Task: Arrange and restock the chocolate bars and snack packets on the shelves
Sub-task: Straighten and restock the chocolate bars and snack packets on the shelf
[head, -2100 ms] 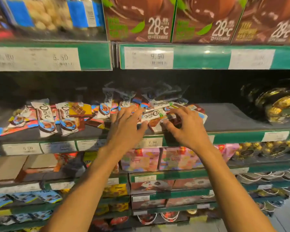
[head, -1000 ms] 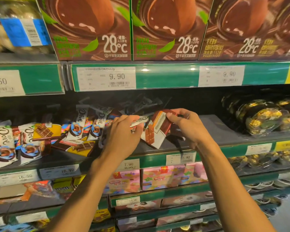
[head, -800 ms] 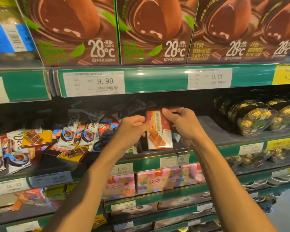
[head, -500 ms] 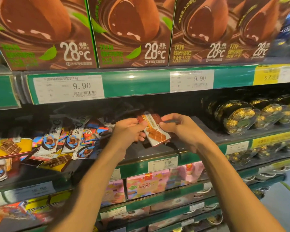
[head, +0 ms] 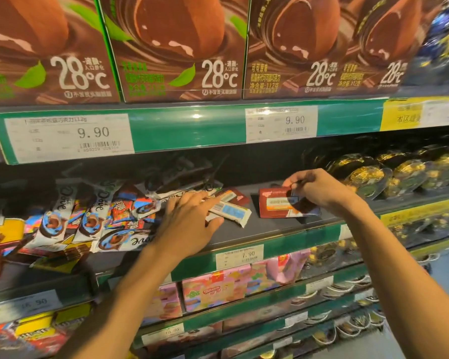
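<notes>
Shelf [head: 270, 229]: right hand [head: 319, 186] pinches red bar [head: 280, 206]; flat left hand [head: 189, 218] touches white packet [head: 231, 212]

Bare dark shelf [head: 267, 229] shows between the left hand [head: 189, 224] and the red chocolate bar [head: 283, 206], and along the front lip below both; a hand could pass there. To the left, a loose heap of Dove packets [head: 88, 218] fills the shelf from front to back. To the right, the gold-wrapped chocolate packs [head: 399, 174] block the way, leaving a narrow strip in front of them. The price rail [head: 192, 130] of the shelf above caps the opening overhead. The back of the shelf is dark; more packets seem to lie there.
</notes>
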The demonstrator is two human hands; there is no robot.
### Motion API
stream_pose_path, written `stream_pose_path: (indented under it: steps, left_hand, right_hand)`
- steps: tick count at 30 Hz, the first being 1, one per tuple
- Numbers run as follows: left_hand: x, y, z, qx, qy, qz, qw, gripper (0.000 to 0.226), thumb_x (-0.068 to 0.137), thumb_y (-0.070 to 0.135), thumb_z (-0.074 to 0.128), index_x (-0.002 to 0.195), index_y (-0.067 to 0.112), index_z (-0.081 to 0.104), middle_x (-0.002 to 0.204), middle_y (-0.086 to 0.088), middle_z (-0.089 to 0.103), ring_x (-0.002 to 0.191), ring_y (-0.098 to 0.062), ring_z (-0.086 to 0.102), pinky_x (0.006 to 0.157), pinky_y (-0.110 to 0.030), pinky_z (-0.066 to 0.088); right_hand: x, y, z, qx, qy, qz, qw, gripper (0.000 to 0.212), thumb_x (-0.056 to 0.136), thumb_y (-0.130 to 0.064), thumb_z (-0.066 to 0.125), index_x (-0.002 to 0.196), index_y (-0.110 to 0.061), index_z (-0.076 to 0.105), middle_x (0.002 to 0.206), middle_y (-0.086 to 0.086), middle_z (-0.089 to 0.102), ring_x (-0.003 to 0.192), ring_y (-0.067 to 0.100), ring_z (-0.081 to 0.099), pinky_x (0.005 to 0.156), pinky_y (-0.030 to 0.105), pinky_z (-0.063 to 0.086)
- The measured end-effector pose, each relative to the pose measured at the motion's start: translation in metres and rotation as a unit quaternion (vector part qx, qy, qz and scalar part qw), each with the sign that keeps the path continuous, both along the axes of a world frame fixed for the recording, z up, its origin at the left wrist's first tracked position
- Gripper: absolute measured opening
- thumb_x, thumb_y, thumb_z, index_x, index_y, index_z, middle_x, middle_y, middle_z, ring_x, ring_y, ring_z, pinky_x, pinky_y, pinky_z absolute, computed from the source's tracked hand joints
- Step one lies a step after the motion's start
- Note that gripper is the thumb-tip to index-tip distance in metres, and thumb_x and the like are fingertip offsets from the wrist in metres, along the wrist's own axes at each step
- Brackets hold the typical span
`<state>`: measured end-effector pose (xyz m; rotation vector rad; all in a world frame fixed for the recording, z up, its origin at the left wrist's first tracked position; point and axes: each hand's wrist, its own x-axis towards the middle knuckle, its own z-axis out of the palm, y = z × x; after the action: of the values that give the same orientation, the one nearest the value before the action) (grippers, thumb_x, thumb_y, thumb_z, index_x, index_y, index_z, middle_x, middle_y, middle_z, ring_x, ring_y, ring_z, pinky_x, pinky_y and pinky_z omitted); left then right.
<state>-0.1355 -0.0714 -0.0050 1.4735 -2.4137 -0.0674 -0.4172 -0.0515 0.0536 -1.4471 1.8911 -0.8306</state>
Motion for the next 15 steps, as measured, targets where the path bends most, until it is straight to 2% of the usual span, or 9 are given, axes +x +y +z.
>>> stream_pose_path:
  steps: [4, 7, 11, 15]
  left_hand:
    - [0.010, 0.003, 0.004, -0.024, -0.016, -0.018, 0.999, 0.048, 0.095, 0.054, 0.048, 0.141, 0.040, 0.041, 0.146, 0.016, 0.038, 0.137, -0.011, 0.026, 0.112, -0.038, 0.015]
    - [0.022, 0.006, 0.007, -0.005, -0.022, -0.044, 0.999, 0.046, 0.094, 0.046, 0.055, 0.137, 0.043, 0.040, 0.146, 0.021, 0.036, 0.138, -0.007, 0.023, 0.115, -0.037, 0.014]
    - [0.034, 0.009, 0.012, 0.005, -0.029, -0.058, 0.998, 0.042, 0.095, 0.037, 0.058, 0.132, 0.047, 0.040, 0.145, 0.024, 0.037, 0.136, -0.005, 0.023, 0.112, -0.033, 0.015]
    - [0.046, 0.014, 0.017, 0.007, -0.053, -0.056, 0.997, 0.039, 0.099, 0.034, 0.052, 0.132, 0.049, 0.038, 0.145, 0.027, 0.036, 0.135, -0.002, 0.023, 0.108, -0.029, 0.012]
  right_hand:
    - [0.000, -0.011, -0.018, -0.007, 0.069, 0.012, 0.998, 0.018, 0.099, -0.006, 0.051, 0.097, -0.011, 0.068, 0.094, 0.007, 0.067, 0.087, 0.018, 0.064, 0.065, 0.027, 0.054]
    - [-0.002, -0.015, -0.033, -0.014, 0.098, 0.022, 0.995, 0.017, 0.097, -0.004, 0.055, 0.094, -0.014, 0.068, 0.097, 0.002, 0.067, 0.097, 0.021, 0.065, 0.073, 0.029, 0.058]
    - [-0.004, -0.013, -0.045, -0.057, 0.212, 0.055, 0.974, 0.014, 0.097, -0.022, 0.060, 0.102, -0.034, 0.065, 0.119, 0.004, 0.062, 0.112, 0.025, 0.059, 0.087, 0.048, 0.056]
    - [0.001, -0.007, -0.044, -0.080, 0.201, 0.102, 0.971, 0.025, 0.099, -0.022, 0.056, 0.123, -0.015, 0.062, 0.125, 0.006, 0.056, 0.116, 0.021, 0.054, 0.092, 0.042, 0.055]
